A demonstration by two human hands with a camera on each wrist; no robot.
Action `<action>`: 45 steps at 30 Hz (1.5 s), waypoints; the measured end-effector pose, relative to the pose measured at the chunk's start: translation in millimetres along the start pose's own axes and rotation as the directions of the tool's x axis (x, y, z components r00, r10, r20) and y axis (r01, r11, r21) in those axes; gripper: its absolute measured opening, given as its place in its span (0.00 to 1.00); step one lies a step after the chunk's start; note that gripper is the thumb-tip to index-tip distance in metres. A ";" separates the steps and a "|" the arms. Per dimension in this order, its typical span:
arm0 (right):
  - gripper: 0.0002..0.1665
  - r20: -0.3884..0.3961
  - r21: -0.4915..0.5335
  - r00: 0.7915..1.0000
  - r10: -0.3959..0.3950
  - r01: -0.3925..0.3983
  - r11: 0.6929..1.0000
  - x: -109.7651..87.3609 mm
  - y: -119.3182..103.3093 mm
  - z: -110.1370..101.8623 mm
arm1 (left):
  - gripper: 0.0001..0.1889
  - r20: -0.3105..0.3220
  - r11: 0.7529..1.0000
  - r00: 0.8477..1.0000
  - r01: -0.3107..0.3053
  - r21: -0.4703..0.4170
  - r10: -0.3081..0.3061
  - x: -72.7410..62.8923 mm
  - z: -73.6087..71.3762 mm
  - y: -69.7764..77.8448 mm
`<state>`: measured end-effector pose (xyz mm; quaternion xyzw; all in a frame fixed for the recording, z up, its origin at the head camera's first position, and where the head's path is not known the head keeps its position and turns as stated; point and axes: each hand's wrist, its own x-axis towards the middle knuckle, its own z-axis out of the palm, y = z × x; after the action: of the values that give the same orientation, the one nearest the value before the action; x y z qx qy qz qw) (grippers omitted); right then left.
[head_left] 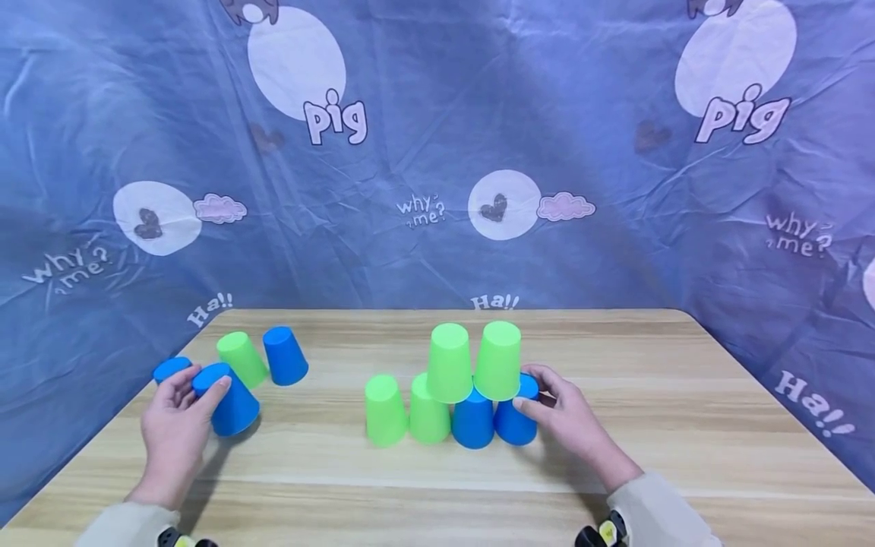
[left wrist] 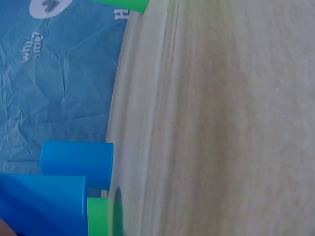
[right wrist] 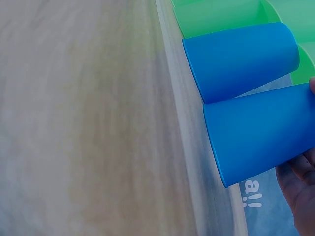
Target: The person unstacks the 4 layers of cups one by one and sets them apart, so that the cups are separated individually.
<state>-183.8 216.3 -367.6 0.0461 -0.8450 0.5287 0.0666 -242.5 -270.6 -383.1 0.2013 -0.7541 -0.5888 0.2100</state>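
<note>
My left hand [head_left: 176, 433] holds an upside-down blue cup [head_left: 235, 406] between thumb and fingers, tilted and apparently just off the table; it also shows at the lower left of the left wrist view [left wrist: 39, 204]. On the right, my right hand [head_left: 567, 414] pinches the end blue cup [head_left: 516, 425] of a bottom row. Beside that cup stand another blue cup [head_left: 473, 425] and two green cups, one inner [head_left: 429, 422] and one outer [head_left: 386, 410]. Two more green cups, left [head_left: 450, 365] and right [head_left: 498, 361], rest on top of the row.
Beyond the left hand stand a green cup [head_left: 242, 361], a blue cup [head_left: 285, 357] and another blue cup [head_left: 171, 368], partly hidden by the hand. The wooden table [head_left: 328, 501] ends at a blue printed cloth [head_left: 424, 266] behind and at both sides.
</note>
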 end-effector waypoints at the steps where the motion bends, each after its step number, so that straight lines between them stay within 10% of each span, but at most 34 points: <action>1: 0.27 0.000 -0.003 1.000 -0.002 0.002 1.000 0.0 0.1 -0.2 | 0.36 -0.002 1.000 1.000 0.005 0.002 -0.005 -6.2 0.6 6.5; 8: 0.28 0.006 -0.010 1.000 0.004 -0.004 1.000 -2.2 -1.4 -1.6 | 0.36 0.033 0.998 0.998 0.050 0.034 -0.051 -34.0 5.5 37.6; 45: 0.28 0.011 -0.013 1.000 -0.017 0.017 1.000 0.4 -0.1 -1.1 | 0.36 0.087 0.999 0.996 0.029 0.022 -0.031 -21.4 3.3 30.1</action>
<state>-184.1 217.2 -367.0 0.0555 -0.8483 0.5224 0.0669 -228.2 -249.4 -356.3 0.1888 -0.7656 -0.5922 0.1658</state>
